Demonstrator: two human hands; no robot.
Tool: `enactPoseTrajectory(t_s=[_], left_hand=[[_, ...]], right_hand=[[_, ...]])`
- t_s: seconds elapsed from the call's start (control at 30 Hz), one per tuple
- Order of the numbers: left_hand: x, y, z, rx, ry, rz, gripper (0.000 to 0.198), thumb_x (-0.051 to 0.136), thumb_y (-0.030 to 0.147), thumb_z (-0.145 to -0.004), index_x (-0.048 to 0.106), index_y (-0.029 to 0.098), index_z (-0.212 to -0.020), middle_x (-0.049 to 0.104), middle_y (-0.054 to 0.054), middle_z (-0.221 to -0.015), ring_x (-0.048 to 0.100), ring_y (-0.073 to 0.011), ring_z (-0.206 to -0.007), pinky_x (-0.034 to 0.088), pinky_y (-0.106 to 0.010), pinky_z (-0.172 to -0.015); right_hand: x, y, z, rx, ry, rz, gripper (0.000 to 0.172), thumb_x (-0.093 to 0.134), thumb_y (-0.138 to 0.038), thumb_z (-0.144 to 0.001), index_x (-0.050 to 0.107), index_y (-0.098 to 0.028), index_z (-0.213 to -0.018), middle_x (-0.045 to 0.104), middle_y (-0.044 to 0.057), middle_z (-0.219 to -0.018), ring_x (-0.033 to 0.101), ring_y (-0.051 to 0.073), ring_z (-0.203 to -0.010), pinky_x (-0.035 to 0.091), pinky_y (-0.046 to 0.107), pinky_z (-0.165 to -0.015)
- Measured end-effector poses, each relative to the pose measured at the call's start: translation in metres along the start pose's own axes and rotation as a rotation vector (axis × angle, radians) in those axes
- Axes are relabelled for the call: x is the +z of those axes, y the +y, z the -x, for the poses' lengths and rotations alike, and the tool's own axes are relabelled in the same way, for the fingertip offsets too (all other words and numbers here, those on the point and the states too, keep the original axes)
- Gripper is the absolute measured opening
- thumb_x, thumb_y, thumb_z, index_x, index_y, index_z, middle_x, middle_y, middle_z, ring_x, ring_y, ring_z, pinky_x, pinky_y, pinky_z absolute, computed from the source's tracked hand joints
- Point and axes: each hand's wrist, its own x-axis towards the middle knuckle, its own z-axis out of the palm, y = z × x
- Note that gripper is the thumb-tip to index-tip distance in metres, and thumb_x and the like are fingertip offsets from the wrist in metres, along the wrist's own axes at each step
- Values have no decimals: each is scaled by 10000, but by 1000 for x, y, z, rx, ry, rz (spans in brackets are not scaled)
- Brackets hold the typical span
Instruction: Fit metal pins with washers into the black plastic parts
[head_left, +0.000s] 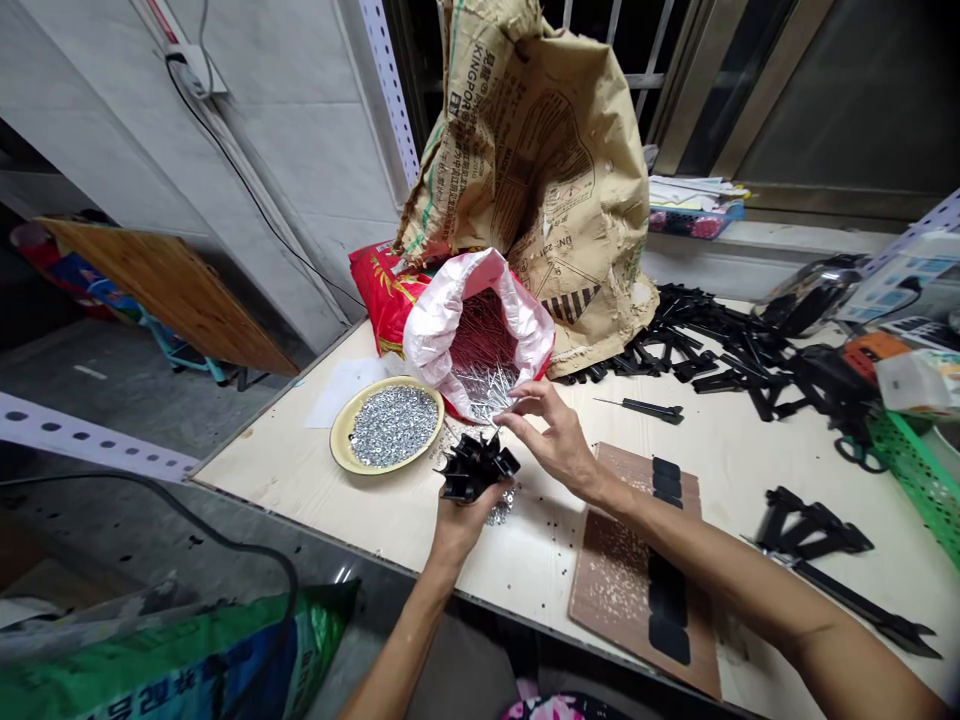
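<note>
My left hand is closed around a bunch of black plastic pieces, holding them up above the table's front part. My right hand reaches over them toward the mouth of a red bag with a white liner, which is full of long metal pins. Its thumb and fingers are pinched together, apparently on a thin pin, too small to make out. A yellow dish heaped with small silver metal bits stands just left of my hands.
A tall brown paper sack stands behind the red bag. Many black plastic parts lie at the back right, a black tool nearer. A brown board lies by my right forearm. A green basket sits at the right edge.
</note>
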Motion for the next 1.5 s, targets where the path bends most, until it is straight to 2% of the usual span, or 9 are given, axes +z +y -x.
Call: enactPoseTrajectory(t_s=[0.2,0.33,0.47,0.6,0.83,1.0,1.13,1.27,1.5], left_hand=[[-2,0,0,33,-9,-22,335,743,290,-593,687,155,-894,732,-58,-876,664,-244,-838,519,-338,-742],[-4,8,3,94,45,-50,312,743,288,-595,698,174,-882,732,-58,-907,660,-249,-882,499,-360,-825],[-4,10,1,93,84,-56,335,755,305,-585,698,171,-886,733,-62,-905,656,-259,-896,485,-383,-861],[-6,5,-4,13,130,19,424,785,311,-555,686,164,-940,729,-65,-921,655,-255,-910,497,-366,-833],[-11,-4,-19,-64,68,117,442,785,349,-573,675,123,-936,723,-87,-901,666,-243,-837,528,-336,-717],[-10,4,-17,40,36,-21,369,766,330,-595,692,143,-904,731,-65,-906,657,-254,-907,494,-341,-819],[-12,6,-13,57,25,-97,354,761,332,-596,687,140,-884,727,-61,-880,653,-266,-895,492,-358,-817],[-14,3,-9,-20,33,67,421,758,348,-613,663,126,-958,718,-73,-916,654,-251,-890,517,-346,-778],[-15,11,-1,-27,92,36,451,776,337,-601,664,157,-1000,721,-66,-982,649,-244,-948,497,-345,-839]], right_hand=[[-6,2,-3,-146,-185,230,190,555,-314,-895,577,-223,-1061,644,27,-982,601,153,-914,436,329,-870],[-10,32,-10,83,-182,567,234,482,-366,-925,621,-178,-926,617,58,-963,571,166,-878,441,289,-755],[-2,64,-8,298,-386,1030,182,528,-306,-894,635,-163,-931,616,89,-1002,550,207,-903,415,303,-735],[-14,54,-8,335,-345,1145,250,383,-149,-932,618,-130,-1018,620,129,-979,539,217,-898,393,328,-763],[-60,-8,-15,-181,-244,871,230,426,-272,-954,638,-214,-1021,575,54,-941,511,152,-875,388,251,-755],[-52,-23,-8,-349,-296,1025,210,451,-203,-939,655,-238,-976,578,47,-913,472,173,-845,335,312,-756],[-47,-26,-15,-406,-470,858,178,512,-263,-918,626,-236,-1051,583,56,-983,494,182,-911,342,332,-805],[-34,-2,-31,-158,-466,625,311,524,-391,-902,569,-185,-1130,570,71,-1067,548,151,-883,414,274,-760],[23,61,-20,253,-546,982,185,498,-246,-881,641,-129,-895,639,121,-959,591,198,-783,428,300,-671]])
